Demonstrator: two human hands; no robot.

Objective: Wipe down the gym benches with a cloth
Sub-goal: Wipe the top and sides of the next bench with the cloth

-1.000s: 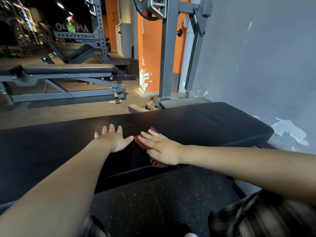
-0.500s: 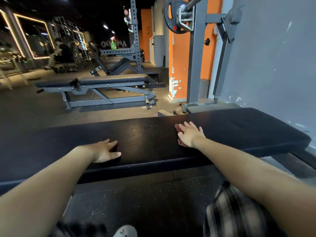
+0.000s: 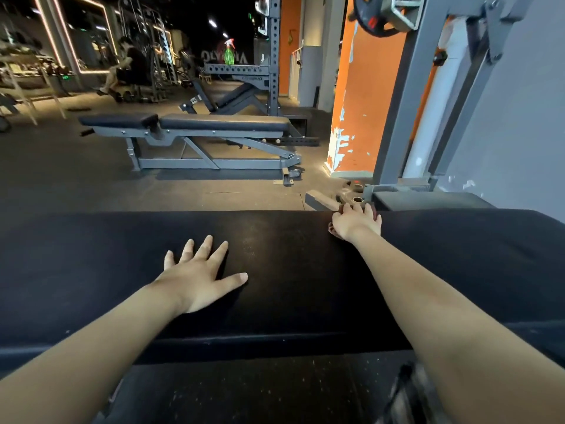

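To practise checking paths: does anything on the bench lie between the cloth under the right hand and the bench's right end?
Nothing visible does. The right hand presses the cloth at the far edge of the bench; the left hand rests flat to its left, outside that path.

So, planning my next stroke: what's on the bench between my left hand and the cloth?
Nothing: the head view shows only bare black bench pad between the left hand and the cloth under the right hand.
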